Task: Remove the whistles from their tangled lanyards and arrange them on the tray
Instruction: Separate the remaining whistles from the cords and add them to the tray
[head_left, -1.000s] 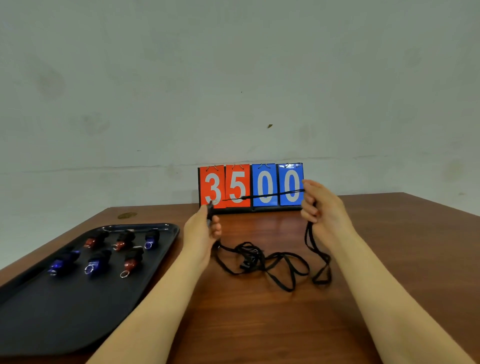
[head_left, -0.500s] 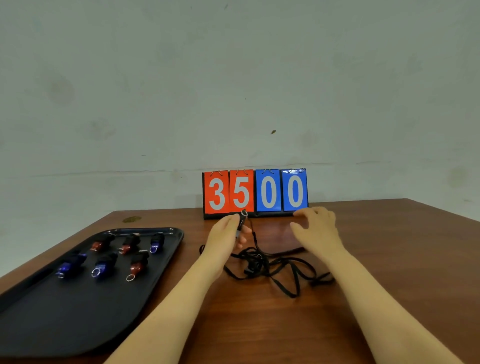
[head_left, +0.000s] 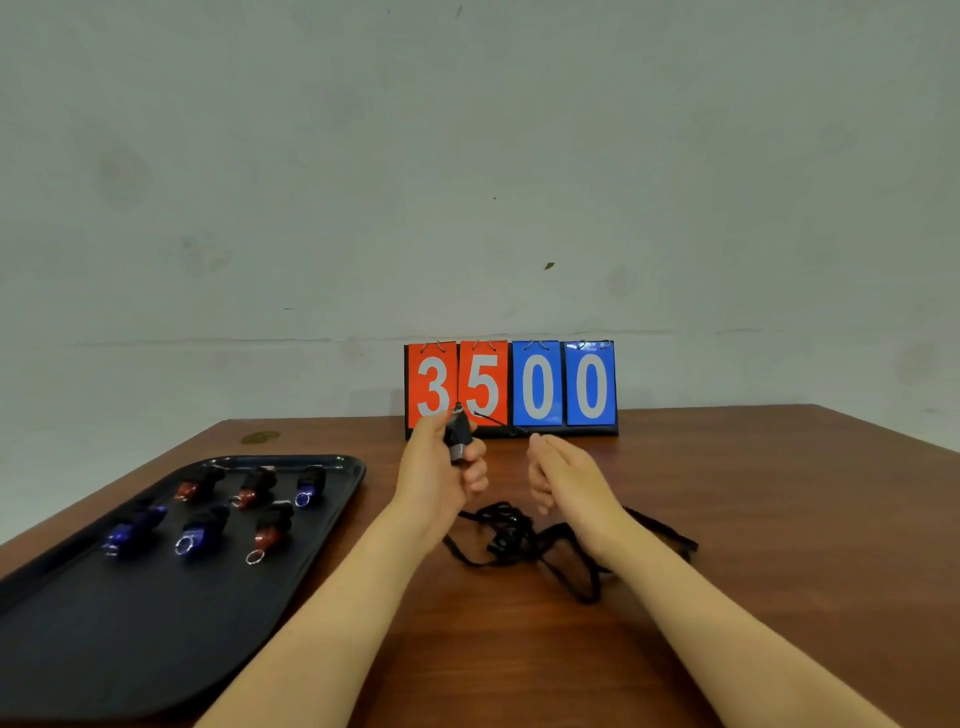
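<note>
My left hand (head_left: 441, 470) holds a black whistle (head_left: 458, 434) upright above the table, its ring at the top. A thin black cord runs from that ring to the fingertips of my right hand (head_left: 563, 475), which pinch the cord's end. Below both hands a tangle of black lanyards (head_left: 519, 538) lies on the wooden table. To the left sits a black tray (head_left: 93, 634) with several whistles in two rows, red ones (head_left: 267, 530) and blue ones (head_left: 132, 530).
A flip scoreboard (head_left: 511, 387) reading 3500 stands at the table's back edge against the wall. A small round mark (head_left: 260, 437) lies on the table behind the tray. Bare wooden table (head_left: 753, 519) stretches to the right.
The taut lanyard has been dropped onto the table. My left hand turned the whistle upright and raised it; my right hand came in close and took the cord near the ring.
</note>
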